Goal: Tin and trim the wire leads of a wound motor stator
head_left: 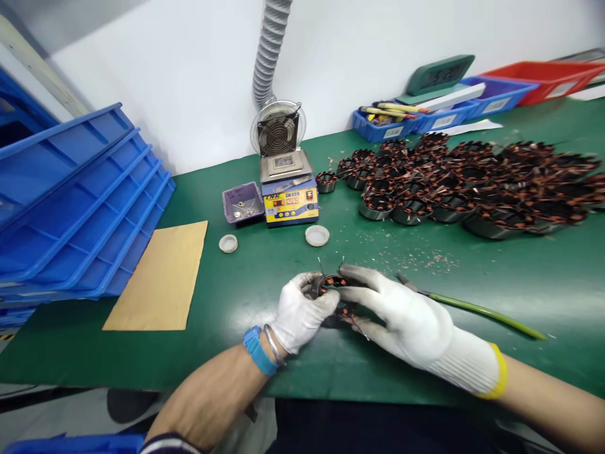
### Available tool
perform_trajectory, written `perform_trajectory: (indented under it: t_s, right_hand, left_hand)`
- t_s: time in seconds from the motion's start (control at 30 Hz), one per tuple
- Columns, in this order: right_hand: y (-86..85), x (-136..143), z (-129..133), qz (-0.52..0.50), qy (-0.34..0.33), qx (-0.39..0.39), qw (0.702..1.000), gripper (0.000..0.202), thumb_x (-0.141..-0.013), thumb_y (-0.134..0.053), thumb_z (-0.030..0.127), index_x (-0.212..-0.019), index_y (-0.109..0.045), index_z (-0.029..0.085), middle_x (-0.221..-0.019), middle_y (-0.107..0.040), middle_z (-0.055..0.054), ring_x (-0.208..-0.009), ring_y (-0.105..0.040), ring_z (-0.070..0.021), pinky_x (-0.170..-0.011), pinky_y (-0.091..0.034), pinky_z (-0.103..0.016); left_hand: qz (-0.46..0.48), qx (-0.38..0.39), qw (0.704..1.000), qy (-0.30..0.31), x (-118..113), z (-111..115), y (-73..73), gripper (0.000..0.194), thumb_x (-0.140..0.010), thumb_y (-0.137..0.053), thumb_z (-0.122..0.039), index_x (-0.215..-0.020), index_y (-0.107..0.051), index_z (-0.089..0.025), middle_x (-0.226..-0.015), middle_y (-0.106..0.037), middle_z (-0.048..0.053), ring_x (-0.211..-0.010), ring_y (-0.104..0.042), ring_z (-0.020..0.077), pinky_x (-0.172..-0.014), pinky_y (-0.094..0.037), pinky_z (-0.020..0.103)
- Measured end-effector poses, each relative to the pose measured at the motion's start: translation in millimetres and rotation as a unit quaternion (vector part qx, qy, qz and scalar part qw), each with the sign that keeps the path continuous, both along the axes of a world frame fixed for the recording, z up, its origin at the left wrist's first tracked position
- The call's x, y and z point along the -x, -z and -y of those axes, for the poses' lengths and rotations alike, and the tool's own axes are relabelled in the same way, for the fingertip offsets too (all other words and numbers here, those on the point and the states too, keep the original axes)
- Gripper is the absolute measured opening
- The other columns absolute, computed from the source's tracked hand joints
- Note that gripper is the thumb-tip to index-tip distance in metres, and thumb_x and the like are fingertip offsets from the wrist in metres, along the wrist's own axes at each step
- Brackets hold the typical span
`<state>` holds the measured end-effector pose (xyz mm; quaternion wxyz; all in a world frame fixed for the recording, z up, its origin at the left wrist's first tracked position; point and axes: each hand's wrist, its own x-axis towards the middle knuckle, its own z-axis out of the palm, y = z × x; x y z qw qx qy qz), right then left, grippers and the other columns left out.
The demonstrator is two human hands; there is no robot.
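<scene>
A dark ring-shaped motor part with copper windings and loose wire ends is held between both gloved hands near the front middle of the table. My left hand, in a white glove, grips its left side with the thumb on the near side. Around the right side curl the fingers of my right hand, also in a white glove with a yellow cuff edge. Just right of that hand lie pliers with green handles.
Many copper-wound rings crowd the right. Behind are a solder device, a purple tray, two small white lids and bins. Stacked blue crates and tan cardboard lie left.
</scene>
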<state>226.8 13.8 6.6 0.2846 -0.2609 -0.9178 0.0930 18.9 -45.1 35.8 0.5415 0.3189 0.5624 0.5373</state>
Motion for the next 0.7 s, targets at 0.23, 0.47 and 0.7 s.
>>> perform_trajectory:
  t_s: [0.23,0.47,0.7]
  right_hand:
    - [-9.0,0,4,-0.003,-0.036,0.06,0.998,0.036,-0.091,-0.066,0.021,-0.124,-0.079,0.025,-0.144,-0.071,-0.016,-0.119,-0.077,-0.0298,-0.1,-0.065,-0.042]
    - [0.9,-3,6,-0.079,-0.016,0.214,0.974,0.026,-0.086,-0.075,0.026,-0.111,-0.081,0.026,-0.14,-0.074,-0.013,-0.123,-0.076,-0.0297,-0.106,-0.063,-0.043]
    - [-19.4,-37,13,-0.112,0.015,0.255,0.96,0.023,-0.081,-0.083,0.028,-0.104,-0.081,0.024,-0.136,-0.076,-0.013,-0.126,-0.074,-0.0305,-0.11,-0.059,-0.043]
  left_hand:
    - [-0.032,0.021,0.998,0.041,4,2,-2.3,0.045,-0.061,-0.1,-0.033,-0.094,-0.074,-0.017,-0.091,-0.082,0.006,-0.082,-0.075,0.0207,-0.076,-0.061,0.031]
    - [-0.027,0.014,0.999,0.041,8,5,-0.4,0.066,-0.041,-0.108,-0.048,-0.085,-0.071,-0.016,-0.081,-0.078,0.006,-0.072,-0.069,0.0185,-0.066,-0.058,0.028]
    - [-0.058,-0.036,0.993,0.094,11,7,3.6,0.082,-0.064,-0.085,-0.085,-0.1,-0.072,-0.013,-0.07,-0.076,0.006,-0.052,-0.065,0.0171,-0.054,-0.054,0.029]
